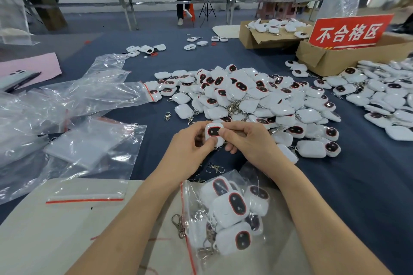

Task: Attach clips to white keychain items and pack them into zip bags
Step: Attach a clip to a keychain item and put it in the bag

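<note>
Bag [194, 199] at 6 o'clock, part filled. Above it, left hand [190, 147] and right hand [248, 140] both pinch one keychain [214, 133], fingers curled — I log the pile [245, 96] just beyond, 1 o'clock.

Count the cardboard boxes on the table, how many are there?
2. The far box at the back right holds white keychain items; the near box, further right, holds the red sign. Others may lie out of view.

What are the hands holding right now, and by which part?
Both hold one white keychain: the left hand pinches its lower left edge, and the right hand grips its right side, thumb on the face.
</note>
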Motion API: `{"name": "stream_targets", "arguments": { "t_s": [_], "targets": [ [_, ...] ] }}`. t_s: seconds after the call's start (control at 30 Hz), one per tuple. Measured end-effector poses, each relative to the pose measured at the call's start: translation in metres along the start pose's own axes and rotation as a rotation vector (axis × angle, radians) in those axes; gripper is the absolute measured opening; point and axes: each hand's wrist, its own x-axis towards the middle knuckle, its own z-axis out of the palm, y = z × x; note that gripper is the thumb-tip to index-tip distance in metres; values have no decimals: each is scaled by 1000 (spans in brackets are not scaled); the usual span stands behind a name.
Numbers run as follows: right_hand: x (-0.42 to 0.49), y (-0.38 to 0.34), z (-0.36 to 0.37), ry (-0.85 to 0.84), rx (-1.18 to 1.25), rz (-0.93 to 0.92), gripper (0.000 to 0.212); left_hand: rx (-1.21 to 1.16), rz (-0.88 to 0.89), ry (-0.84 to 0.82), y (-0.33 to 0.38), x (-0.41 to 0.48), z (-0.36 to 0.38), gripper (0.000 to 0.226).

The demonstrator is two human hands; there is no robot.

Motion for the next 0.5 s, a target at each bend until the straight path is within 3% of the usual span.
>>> {"name": "stream_targets", "arguments": {
  "t_s": [0.2, 0.37, 0.5],
  "targets": [
    [1, -1, 1, 33, 12, -34, 17, -58, 27, 12, 1, 0, 2, 21],
    [2, -1, 1, 80, 104, -11, 18, -187, 110, -81, 5, -1, 0, 38],
    [-3, -7, 4, -90, 205, -29, 27, -248, 51, -18, 2, 2, 0, 38]
  ]
}}
